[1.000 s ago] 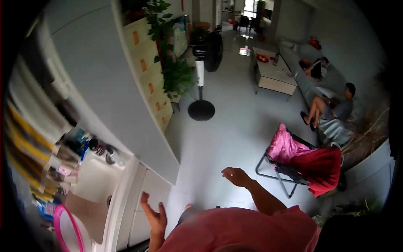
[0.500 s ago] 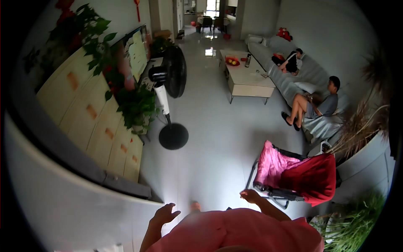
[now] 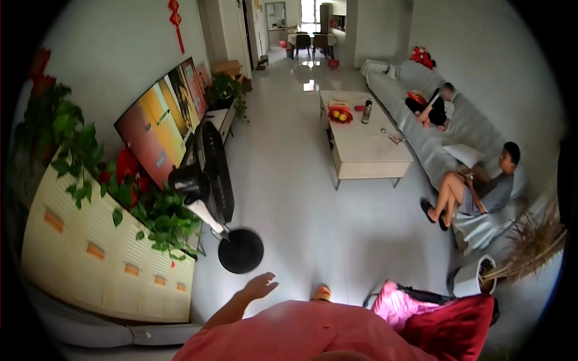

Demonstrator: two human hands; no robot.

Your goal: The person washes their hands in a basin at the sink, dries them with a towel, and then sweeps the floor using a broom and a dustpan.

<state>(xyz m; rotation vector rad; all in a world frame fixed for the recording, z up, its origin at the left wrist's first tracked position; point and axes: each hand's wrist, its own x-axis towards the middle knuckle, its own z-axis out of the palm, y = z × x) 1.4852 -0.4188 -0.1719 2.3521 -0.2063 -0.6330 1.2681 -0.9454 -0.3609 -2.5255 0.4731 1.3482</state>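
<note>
Left hand empty, loosely spread; fan upright, ahead and left of it, not touching; right hand out of view, state untellable

pedestal fan | black head, white pole, round black base | standing on floor

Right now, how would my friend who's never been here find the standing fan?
Look left for the big lit television. The standing fan is in front of it, just ahead of the left hand. Unlike the leafy green plant beside it, it has a white pole and a round black base.
</note>
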